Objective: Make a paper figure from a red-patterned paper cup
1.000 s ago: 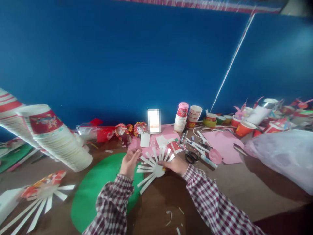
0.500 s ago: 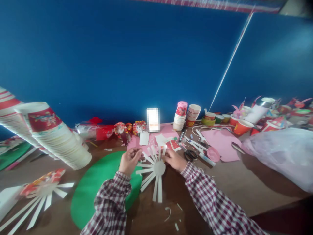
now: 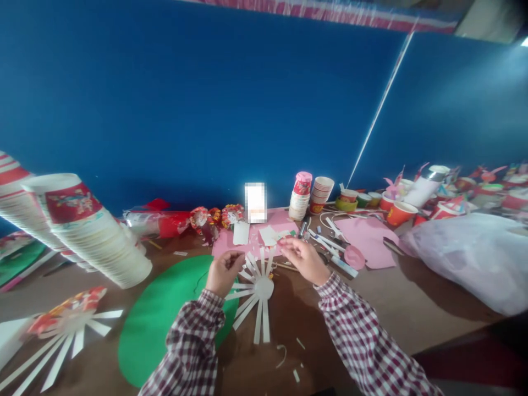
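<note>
A paper cup cut into white strips (image 3: 264, 287) lies spread flat on the brown table, its strips fanned out round the round base. My left hand (image 3: 225, 270) is at its upper left, thumb and fingers pinched together; whatever they hold is too small to make out. My right hand (image 3: 304, 259) is raised at the upper right of the cut cup, apart from it, with its fingers stretched out. Beneath my left forearm lies a green round sheet (image 3: 165, 313). A thin dark line, perhaps a thread, shows on it beside my left hand.
Stacked paper cups (image 3: 91, 236) lean at the left, behind another cut cup (image 3: 72, 319). Upright cup stacks (image 3: 300, 201) stand by the blue wall. Pink paper (image 3: 367, 236), pens and scraps lie behind my hands. A translucent plastic bag (image 3: 466, 258) is at the right.
My right hand has let go of a strip of the cut cup and moved right, its fingers straightening. My left hand has shifted slightly right, still pinched.
</note>
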Tool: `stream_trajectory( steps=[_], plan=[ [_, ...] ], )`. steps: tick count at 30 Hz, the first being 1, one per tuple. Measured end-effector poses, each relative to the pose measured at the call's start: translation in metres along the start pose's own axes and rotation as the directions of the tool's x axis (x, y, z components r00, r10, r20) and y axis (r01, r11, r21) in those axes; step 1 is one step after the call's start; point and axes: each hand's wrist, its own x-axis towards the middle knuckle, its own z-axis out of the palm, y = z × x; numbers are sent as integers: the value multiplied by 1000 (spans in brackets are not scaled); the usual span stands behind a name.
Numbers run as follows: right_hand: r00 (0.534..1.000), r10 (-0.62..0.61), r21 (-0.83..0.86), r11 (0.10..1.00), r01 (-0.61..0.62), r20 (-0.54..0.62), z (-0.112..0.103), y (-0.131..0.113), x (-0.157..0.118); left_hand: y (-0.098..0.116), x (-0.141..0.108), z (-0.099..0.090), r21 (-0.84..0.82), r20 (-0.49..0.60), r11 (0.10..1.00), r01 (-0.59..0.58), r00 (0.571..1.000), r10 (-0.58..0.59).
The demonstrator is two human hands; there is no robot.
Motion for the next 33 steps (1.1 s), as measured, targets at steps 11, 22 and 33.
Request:
stream_trajectory(
  steps=[11, 22, 33],
  plan=[
    [984, -31, -720, 678, 148, 173, -8, 19, -27, 0, -10, 8, 224, 23, 958, -177, 984, 177],
    [990, 9, -753, 650, 99, 137, -18, 13, -28, 4, -18, 11, 604, 520, 605, -519, 832, 194],
    [997, 0, -344, 939, 26, 73, 21, 20, 17, 28, -7, 7, 652, 595, 550, -523, 802, 58]
  ],
)
